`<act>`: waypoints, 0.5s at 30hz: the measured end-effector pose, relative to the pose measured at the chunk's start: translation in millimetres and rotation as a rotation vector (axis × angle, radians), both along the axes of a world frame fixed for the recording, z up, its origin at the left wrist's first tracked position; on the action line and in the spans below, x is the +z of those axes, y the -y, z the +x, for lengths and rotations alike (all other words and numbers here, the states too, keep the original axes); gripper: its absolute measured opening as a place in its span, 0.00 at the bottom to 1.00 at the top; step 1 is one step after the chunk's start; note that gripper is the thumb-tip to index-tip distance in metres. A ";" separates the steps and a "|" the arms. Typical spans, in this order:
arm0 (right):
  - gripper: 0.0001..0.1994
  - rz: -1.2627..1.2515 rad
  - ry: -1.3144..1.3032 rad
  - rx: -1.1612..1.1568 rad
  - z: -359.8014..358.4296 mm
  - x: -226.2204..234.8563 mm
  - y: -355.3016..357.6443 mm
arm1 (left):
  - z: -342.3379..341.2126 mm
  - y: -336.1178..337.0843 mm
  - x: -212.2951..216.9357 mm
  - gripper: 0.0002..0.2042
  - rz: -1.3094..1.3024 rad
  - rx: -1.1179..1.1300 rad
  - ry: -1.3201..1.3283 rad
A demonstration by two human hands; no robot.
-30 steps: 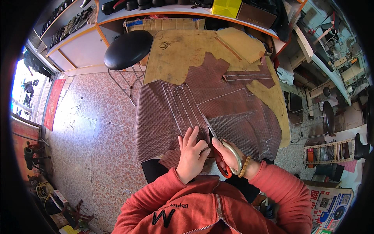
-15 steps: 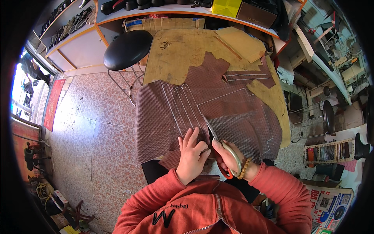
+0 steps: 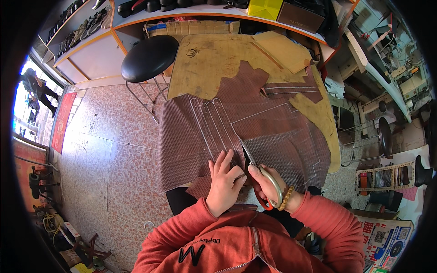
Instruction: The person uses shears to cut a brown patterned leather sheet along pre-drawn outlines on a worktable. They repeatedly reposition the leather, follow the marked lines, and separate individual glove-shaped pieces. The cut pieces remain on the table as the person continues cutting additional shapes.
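A large sheet of brown textured leather (image 3: 180, 141), marked with pale outlines, drapes over the near part of the table. In my right hand (image 3: 263, 178) is a pair of scissors (image 3: 246, 149), with a metal-coloured handle loop and an orange-red one. Their blades point away from me and lie in a slit in the leather, just right of several long, round-ended strip outlines. My left hand (image 3: 223, 185) rests just left of the blades, thumb and index finger pinched at the leather's near edge. Its other fingers lie on the sheet.
The yellowish table (image 3: 200, 63) holds a tan board (image 3: 284, 52) at its far right. A black round stool (image 3: 150, 58) stands at the far left. Shoes line the shelves (image 3: 182, 14) behind. At the left doorway, a person (image 3: 40, 88) is outside. Another stool (image 3: 384, 136) stands right.
The person outside the doorway has shifted and stands more upright in view. My hands, the scissors and the leather have barely moved.
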State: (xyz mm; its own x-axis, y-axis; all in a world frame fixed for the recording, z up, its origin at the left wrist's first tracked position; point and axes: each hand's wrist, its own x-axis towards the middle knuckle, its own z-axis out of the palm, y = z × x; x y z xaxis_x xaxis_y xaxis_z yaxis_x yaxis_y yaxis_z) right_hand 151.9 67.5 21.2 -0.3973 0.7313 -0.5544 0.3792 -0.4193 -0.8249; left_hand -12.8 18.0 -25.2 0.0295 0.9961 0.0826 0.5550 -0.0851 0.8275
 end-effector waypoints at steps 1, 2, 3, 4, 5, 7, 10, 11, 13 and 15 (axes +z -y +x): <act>0.30 0.003 0.014 0.014 0.1 -0.3 -0.8 | -0.1 0.4 0.5 0.05 -0.002 0.000 0.001; 0.31 0.011 0.031 0.031 0.0 -0.8 -2.1 | -0.1 1.1 1.3 0.05 -0.004 0.000 0.003; 0.31 0.005 0.026 0.032 -0.8 -1.8 -4.5 | 0.0 2.0 2.0 0.05 -0.006 -0.003 0.010; 0.32 0.003 0.024 0.035 -2.7 -3.6 -8.2 | 0.0 3.2 2.8 0.05 -0.008 -0.006 0.017; 0.32 0.000 0.022 0.039 -4.6 -5.1 -11.7 | 0.0 4.6 3.5 0.05 -0.011 -0.009 0.024; 0.33 -0.026 0.002 0.046 -8.3 -7.2 -18.2 | -0.7 5.6 4.3 0.05 -0.009 -0.016 0.028; 0.33 -0.060 0.013 0.082 -9.5 -5.3 -23.4 | -2.2 6.4 4.3 0.05 -0.001 -0.017 0.042; 0.33 -0.060 0.013 0.092 -9.0 -3.6 -23.8 | -2.4 6.6 4.2 0.05 -0.001 -0.015 0.048; 0.33 -0.052 0.016 0.103 -9.0 -0.5 -23.1 | -2.7 7.2 3.8 0.05 0.006 -0.014 0.053; 0.33 -0.037 0.024 0.103 -9.2 1.7 -21.9 | -2.8 7.6 3.4 0.05 0.010 -0.015 0.056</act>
